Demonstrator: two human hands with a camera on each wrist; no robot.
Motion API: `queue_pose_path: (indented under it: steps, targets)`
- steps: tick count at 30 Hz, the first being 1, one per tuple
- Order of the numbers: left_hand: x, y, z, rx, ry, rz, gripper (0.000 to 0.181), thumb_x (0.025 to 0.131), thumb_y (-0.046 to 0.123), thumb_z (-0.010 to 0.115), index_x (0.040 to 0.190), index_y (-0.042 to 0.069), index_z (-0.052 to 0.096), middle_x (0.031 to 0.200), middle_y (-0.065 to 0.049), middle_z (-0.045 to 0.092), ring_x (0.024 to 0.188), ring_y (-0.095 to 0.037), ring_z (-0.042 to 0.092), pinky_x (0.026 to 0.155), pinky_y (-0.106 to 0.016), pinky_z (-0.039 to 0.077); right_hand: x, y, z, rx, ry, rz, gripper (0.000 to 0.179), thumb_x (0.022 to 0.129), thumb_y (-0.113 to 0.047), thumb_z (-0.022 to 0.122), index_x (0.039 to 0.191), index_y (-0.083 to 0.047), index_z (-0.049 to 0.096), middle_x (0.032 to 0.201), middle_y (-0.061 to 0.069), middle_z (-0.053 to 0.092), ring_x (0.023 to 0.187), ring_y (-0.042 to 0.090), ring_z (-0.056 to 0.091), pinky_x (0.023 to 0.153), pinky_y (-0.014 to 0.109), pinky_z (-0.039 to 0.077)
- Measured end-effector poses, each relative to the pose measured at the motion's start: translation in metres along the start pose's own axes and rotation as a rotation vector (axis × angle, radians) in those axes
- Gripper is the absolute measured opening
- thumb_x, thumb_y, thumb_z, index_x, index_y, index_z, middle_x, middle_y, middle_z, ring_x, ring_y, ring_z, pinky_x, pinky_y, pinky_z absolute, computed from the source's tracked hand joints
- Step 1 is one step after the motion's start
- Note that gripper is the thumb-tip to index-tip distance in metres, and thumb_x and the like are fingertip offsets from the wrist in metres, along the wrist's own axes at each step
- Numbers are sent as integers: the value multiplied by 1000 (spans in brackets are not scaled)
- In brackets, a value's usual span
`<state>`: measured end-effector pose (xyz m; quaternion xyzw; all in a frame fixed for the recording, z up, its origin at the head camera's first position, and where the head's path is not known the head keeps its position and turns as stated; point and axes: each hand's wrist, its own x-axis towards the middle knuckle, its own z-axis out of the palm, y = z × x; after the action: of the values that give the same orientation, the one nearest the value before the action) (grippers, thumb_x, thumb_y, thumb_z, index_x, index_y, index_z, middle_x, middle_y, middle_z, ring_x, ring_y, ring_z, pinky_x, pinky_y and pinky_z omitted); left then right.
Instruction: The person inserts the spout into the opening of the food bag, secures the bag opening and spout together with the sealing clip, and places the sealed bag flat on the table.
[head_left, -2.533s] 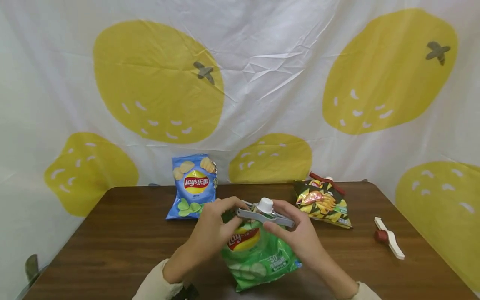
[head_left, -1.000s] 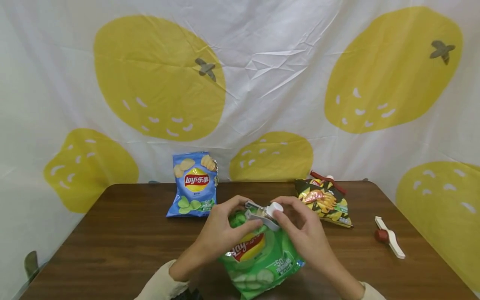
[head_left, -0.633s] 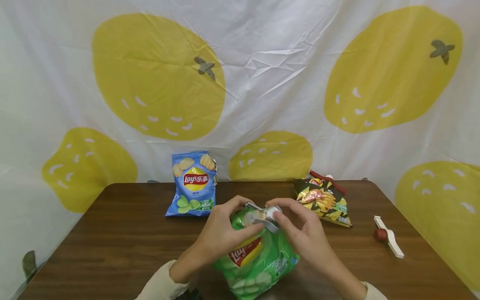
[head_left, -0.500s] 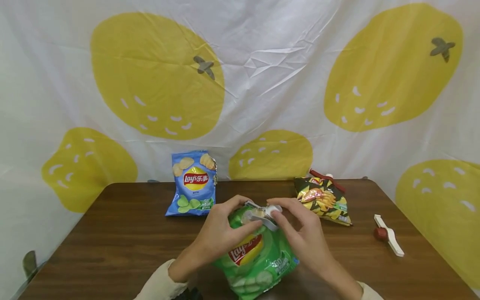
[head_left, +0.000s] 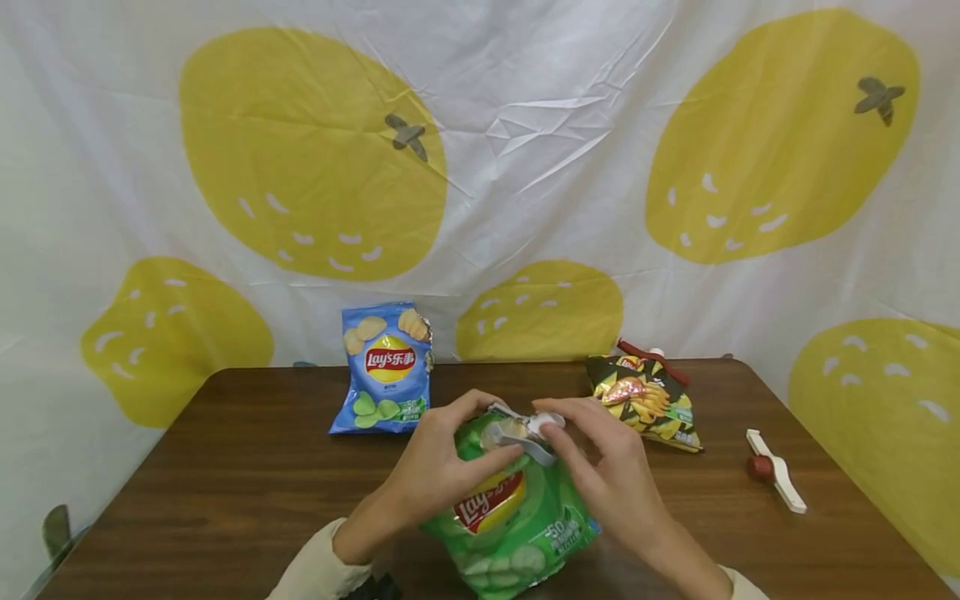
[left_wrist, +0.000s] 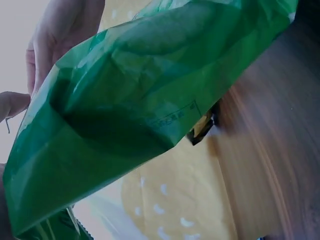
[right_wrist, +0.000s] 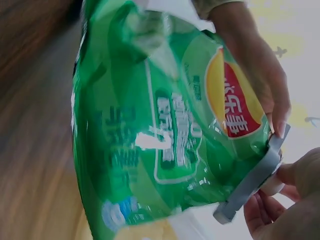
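Left hand (head_left: 435, 458): fingers pinch the grey clip (right_wrist: 247, 185); some fingertips hidden. Green bag (head_left: 517, 517): between the hands, at the counter's (head_left: 240, 483) 6 o'clock side; long axis 11–5 o'clock, mouth toward 11; lowest corner hard to make out at the frame edge. Clip axis: 10–4 o'clock. Right hand (head_left: 611, 458): fingers grasp the white cap (right_wrist: 271, 186), partly covering it.

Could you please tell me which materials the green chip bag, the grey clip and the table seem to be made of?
Green chip bag: probably thin plastic film, glossy, since it creases and shows bright highlights.
Grey clip: likely hard plastic, fairly matte, judging by its even grey bar.
Table: brown grain suggests wood, though wood-look laminate is possible.
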<state>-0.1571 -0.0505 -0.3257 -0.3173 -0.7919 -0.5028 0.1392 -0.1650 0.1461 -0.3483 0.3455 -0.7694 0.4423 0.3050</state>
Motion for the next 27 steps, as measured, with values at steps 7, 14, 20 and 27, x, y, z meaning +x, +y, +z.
queue_pose_path:
  steps: [7, 14, 20, 27]
  targets:
    - [0, 2, 0, -26, 16, 76, 20, 79, 11, 67, 96, 6, 58, 84, -2, 63, 68, -10, 61, 56, -25, 51, -2, 7, 1, -44, 52, -17, 32, 76, -4, 68, 105, -16, 63, 87, -6, 59, 69, 4, 50, 55, 14, 42]
    - [0, 2, 0, -46, 7, 95, 18, 80, 10, 66, 96, 6, 58, 85, -2, 64, 71, -11, 62, 61, -26, 51, 6, -13, -5, 101, -113, 34, 38, 74, -2, 70, 109, -11, 58, 97, 3, 60, 80, 12, 58, 64, 23, 50]
    - [0, 2, -1, -13, -29, 125, 21, 81, 10, 65, 101, 4, 59, 89, -4, 65, 76, -13, 63, 64, -26, 51, 7, -14, -5, 140, -195, 16, 35, 75, -1, 68, 109, -4, 58, 101, 4, 60, 87, 15, 60, 69, 28, 52]
    - [1, 1, -2, -41, -86, 70, 29, 87, -2, 51, 115, 6, 52, 95, -5, 67, 74, -10, 60, 70, -28, 48, -3, 7, 0, 169, -168, 85, 31, 79, -9, 67, 108, -14, 58, 102, -5, 60, 87, 11, 59, 70, 26, 52]
